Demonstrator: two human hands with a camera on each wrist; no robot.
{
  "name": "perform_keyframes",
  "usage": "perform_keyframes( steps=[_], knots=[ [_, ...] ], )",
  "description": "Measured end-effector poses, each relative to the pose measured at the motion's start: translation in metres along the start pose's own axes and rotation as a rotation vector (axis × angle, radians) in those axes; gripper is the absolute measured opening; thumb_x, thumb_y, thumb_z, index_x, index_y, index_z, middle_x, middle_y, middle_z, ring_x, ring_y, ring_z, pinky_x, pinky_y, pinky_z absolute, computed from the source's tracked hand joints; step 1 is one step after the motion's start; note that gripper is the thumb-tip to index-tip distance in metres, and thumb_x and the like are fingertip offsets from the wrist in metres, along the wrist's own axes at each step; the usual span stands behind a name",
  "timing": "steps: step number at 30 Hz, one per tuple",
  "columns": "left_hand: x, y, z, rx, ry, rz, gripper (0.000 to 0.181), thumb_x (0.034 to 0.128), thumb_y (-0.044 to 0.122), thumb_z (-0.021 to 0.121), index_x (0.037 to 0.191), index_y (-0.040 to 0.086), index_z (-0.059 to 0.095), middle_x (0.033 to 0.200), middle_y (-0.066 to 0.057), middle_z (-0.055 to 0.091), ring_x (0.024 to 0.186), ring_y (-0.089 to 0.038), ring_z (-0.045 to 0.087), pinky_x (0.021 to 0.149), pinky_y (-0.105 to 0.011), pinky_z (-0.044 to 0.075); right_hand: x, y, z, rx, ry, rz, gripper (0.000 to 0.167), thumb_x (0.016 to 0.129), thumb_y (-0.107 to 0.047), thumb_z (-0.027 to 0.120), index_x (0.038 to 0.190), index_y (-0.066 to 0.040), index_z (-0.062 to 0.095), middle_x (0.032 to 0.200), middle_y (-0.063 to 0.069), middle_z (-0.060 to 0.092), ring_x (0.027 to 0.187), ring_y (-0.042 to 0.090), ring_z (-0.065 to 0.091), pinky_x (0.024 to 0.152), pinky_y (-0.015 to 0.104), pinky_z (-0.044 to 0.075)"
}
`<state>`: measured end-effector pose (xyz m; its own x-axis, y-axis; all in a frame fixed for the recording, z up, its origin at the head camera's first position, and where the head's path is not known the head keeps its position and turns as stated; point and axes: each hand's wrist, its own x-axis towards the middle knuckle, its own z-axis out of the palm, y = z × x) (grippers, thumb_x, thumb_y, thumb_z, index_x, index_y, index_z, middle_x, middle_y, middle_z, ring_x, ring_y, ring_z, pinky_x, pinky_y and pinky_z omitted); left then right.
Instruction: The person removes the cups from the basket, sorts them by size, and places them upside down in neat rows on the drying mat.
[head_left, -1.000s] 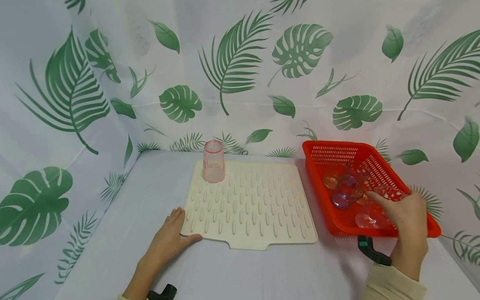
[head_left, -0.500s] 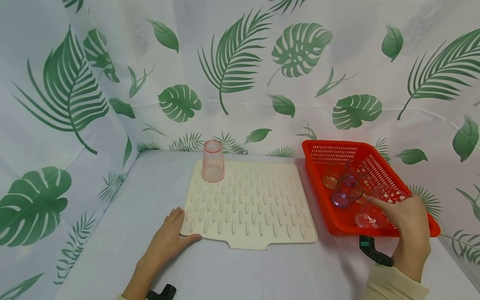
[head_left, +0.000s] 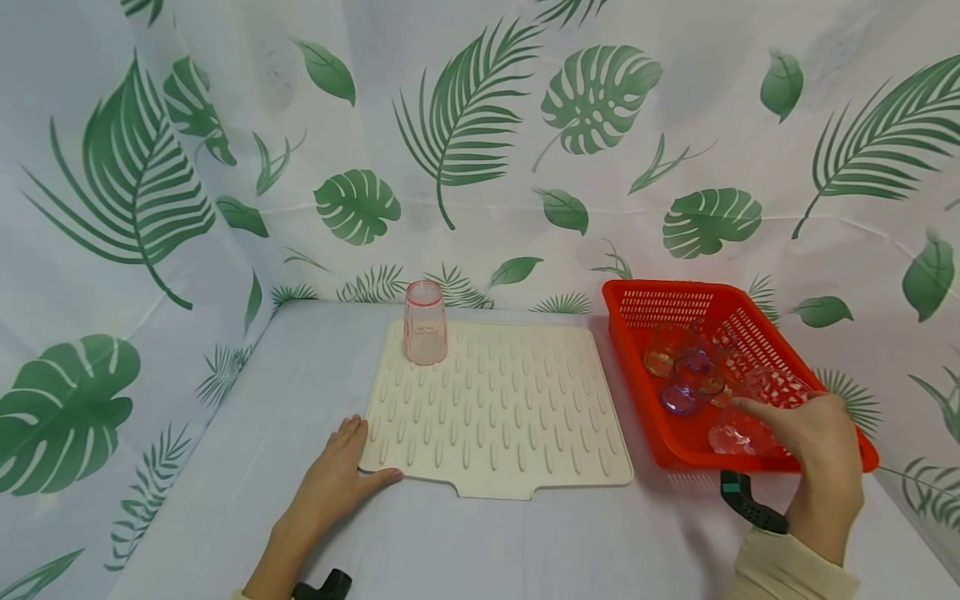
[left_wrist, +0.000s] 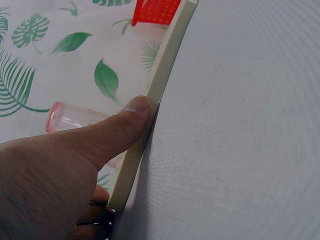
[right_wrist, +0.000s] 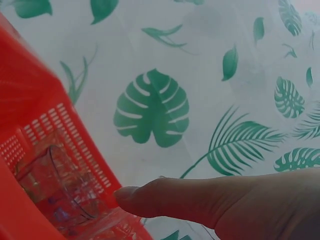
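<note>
My left hand (head_left: 341, 475) rests at the lower left corner of a cream ribbed drying mat (head_left: 510, 417), fingers straight along its left edge. In the left wrist view, the thumb (left_wrist: 132, 112) presses the mat's rim. An upside-down or upright pink-tinted glass (head_left: 426, 329) stands on the mat's back left corner; which way up I cannot tell. My right hand (head_left: 813, 429) reaches into a red plastic basket (head_left: 671, 454) and grips a clear pinkish glass (head_left: 738, 437), thumb across it; its other fingers are hidden. A purple glass (head_left: 682, 396) and an amber glass (head_left: 660, 360) lie beside it.
The basket stands right of the mat, its high rim around the jumbled glasses. A white cloth (head_left: 480, 550) covers the table. Behind hangs a leaf-patterned curtain (head_left: 487, 242); another side of it closes off the left.
My right hand has shifted very slightly to the right within the basket, and the purple glass has turned a little. My left hand and the glass on the mat stay put.
</note>
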<state>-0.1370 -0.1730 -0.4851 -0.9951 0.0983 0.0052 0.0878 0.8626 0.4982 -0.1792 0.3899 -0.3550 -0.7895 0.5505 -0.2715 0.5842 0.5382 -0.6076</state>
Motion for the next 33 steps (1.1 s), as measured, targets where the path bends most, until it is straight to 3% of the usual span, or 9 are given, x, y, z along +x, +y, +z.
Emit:
perform_keyframes(
  steps=[3,8,10,12,15,17,21,28,33],
  knots=[
    [0.0,0.0,0.0,-0.001,0.002,0.003,0.106,0.0829,0.061,0.072,0.15,-0.011,0.034,0.159,-0.031,0.031,0.15,-0.045,0.025,0.123,-0.058,0.026,-0.001,-0.001,0.0,0.015,0.006,-0.008,0.122,0.078,-0.059,0.078,0.154,0.01,0.011,0.145,0.036,0.038,0.115,0.047,0.051,0.062,0.044,0.063],
    [0.0,-0.001,0.001,-0.004,0.012,0.006,0.105,0.0828,0.06,0.073,0.15,-0.011,0.034,0.159,-0.031,0.031,0.15,-0.046,0.026,0.122,-0.058,0.026,-0.004,-0.006,-0.002,0.039,0.019,-0.021,0.116,0.081,-0.057,0.076,0.154,0.01,0.014,0.145,0.036,0.038,0.116,0.047,0.051,0.052,0.032,0.059],
    [0.0,-0.001,0.002,-0.005,0.012,0.006,0.105,0.083,0.059,0.073,0.15,-0.011,0.034,0.159,-0.031,0.03,0.15,-0.046,0.025,0.122,-0.058,0.026,-0.006,-0.008,-0.002,0.051,0.03,-0.027,0.115,0.082,-0.056,0.076,0.155,0.009,0.014,0.147,0.036,0.037,0.118,0.048,0.049,0.057,0.038,0.062],
    [0.001,-0.001,0.002,-0.007,0.009,0.004,0.105,0.0833,0.059,0.073,0.15,-0.011,0.033,0.159,-0.03,0.03,0.15,-0.045,0.025,0.123,-0.058,0.026,-0.009,-0.01,-0.004,0.069,0.039,-0.033,0.115,0.083,-0.055,0.075,0.156,0.007,0.011,0.151,0.036,0.033,0.123,0.049,0.046,0.073,0.052,0.063],
    [0.001,-0.001,0.002,-0.005,0.008,0.005,0.104,0.0836,0.059,0.073,0.15,-0.011,0.033,0.159,-0.03,0.03,0.151,-0.045,0.025,0.123,-0.058,0.026,-0.013,-0.013,-0.005,0.114,0.061,-0.052,0.117,0.085,-0.053,0.074,0.159,0.002,0.001,0.159,0.035,0.022,0.134,0.052,0.037,0.098,0.064,0.051],
    [0.001,-0.001,0.002,-0.004,0.009,0.006,0.104,0.0837,0.058,0.073,0.15,-0.011,0.033,0.159,-0.03,0.03,0.151,-0.045,0.025,0.123,-0.058,0.026,-0.016,-0.016,-0.006,0.142,0.081,-0.069,0.117,0.086,-0.051,0.073,0.159,-0.001,-0.003,0.162,0.033,0.017,0.14,0.053,0.031,0.101,0.067,0.046],
    [0.001,-0.001,0.002,-0.004,0.007,0.005,0.104,0.0837,0.058,0.073,0.151,-0.011,0.033,0.159,-0.03,0.029,0.151,-0.045,0.024,0.123,-0.058,0.026,-0.022,-0.02,-0.006,0.183,0.132,-0.09,0.116,0.086,-0.052,0.073,0.161,-0.008,-0.004,0.166,0.026,0.015,0.146,0.049,0.027,0.106,0.067,0.042],
    [0.001,-0.001,0.002,-0.002,0.013,0.01,0.104,0.0837,0.058,0.073,0.15,-0.011,0.033,0.159,-0.031,0.03,0.15,-0.045,0.025,0.123,-0.058,0.025,-0.032,-0.029,-0.002,0.246,0.217,-0.072,0.113,0.079,-0.063,0.073,0.161,-0.031,0.002,0.169,0.006,0.021,0.15,0.035,0.029,0.115,0.058,0.039],
    [0.001,-0.001,0.002,0.0,0.009,0.009,0.104,0.0839,0.058,0.073,0.15,-0.012,0.033,0.159,-0.031,0.03,0.15,-0.045,0.025,0.123,-0.057,0.025,-0.039,-0.035,0.001,0.294,0.277,-0.089,0.105,0.079,-0.061,0.075,0.159,-0.039,0.011,0.167,-0.002,0.027,0.148,0.027,0.034,0.118,0.051,0.039]
  ],
)
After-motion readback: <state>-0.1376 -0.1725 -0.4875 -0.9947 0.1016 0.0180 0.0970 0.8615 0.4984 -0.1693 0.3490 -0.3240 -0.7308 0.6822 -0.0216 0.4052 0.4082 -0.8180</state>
